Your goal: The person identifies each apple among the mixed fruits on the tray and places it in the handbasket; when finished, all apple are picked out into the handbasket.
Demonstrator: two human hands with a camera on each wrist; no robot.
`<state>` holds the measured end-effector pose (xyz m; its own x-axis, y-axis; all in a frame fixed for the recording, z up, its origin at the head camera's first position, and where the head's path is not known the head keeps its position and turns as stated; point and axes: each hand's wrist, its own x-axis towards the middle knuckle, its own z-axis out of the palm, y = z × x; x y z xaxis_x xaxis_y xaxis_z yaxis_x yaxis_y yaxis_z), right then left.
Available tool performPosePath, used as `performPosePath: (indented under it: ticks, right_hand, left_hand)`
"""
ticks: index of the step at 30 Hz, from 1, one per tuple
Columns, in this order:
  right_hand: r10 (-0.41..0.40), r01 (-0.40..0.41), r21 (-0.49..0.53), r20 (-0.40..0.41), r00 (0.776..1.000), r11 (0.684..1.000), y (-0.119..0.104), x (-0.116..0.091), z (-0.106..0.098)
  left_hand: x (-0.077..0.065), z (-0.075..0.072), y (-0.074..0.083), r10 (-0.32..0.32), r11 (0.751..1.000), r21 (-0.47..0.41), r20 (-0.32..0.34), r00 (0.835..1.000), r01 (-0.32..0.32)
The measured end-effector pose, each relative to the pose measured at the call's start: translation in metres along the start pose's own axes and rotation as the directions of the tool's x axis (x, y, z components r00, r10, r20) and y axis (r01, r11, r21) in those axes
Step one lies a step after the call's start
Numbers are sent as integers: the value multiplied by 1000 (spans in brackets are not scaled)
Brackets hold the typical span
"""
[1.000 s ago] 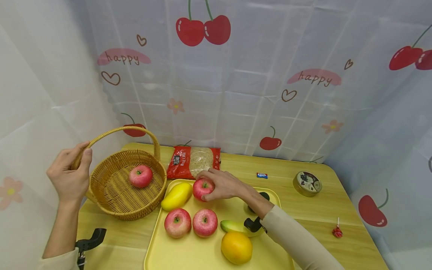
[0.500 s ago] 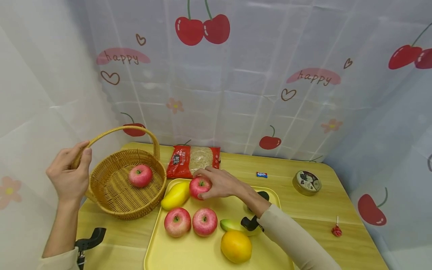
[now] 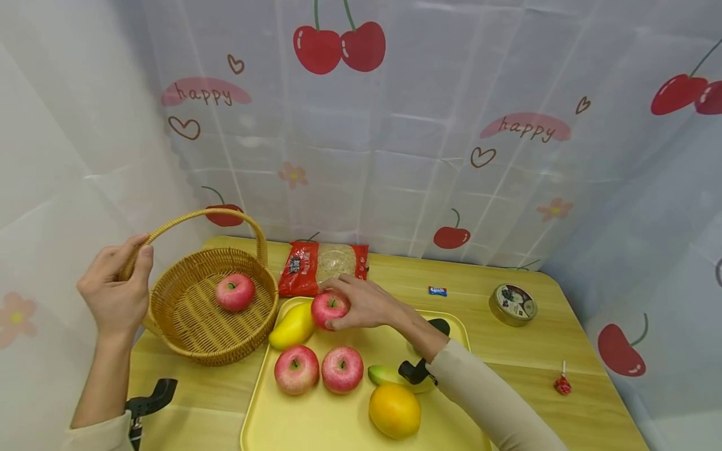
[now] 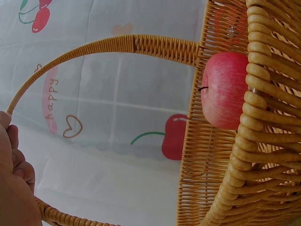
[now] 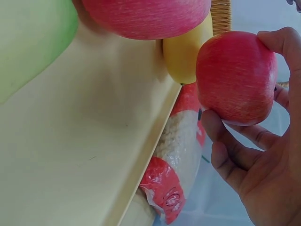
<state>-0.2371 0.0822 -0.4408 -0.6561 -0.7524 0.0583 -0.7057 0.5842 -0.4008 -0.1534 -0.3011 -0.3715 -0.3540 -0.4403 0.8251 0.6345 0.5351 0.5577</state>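
Observation:
My left hand grips the handle of a round wicker basket, its fingers curled round the left part of the arch. One red apple lies inside that basket. Between the thumb and fingers of my right hand is another apple, held above the back of the yellow tray. Close beside it on the tray lies a yellow mango. Two more apples, a left one and a right one, sit in front of the held apple.
A rounder orange-yellow mango and a partly hidden green-yellow fruit lie on the tray; a dark green item is behind my forearm. Behind stands a red food packet. To the right are a small blue packet, a round tin and a lollipop.
The apple in my right hand has moved left and slightly up, towards the basket. My left hand and the basket have stayed in place.

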Motion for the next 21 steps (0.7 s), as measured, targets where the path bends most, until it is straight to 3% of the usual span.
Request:
performPosePath:
  ticks: [21]
  right_hand:
    - [-4,4,-12,-8,1000,1000,-10,4,-6]
  left_hand:
    - [0,0,0,-8,1000,-11,-5,1000,8]
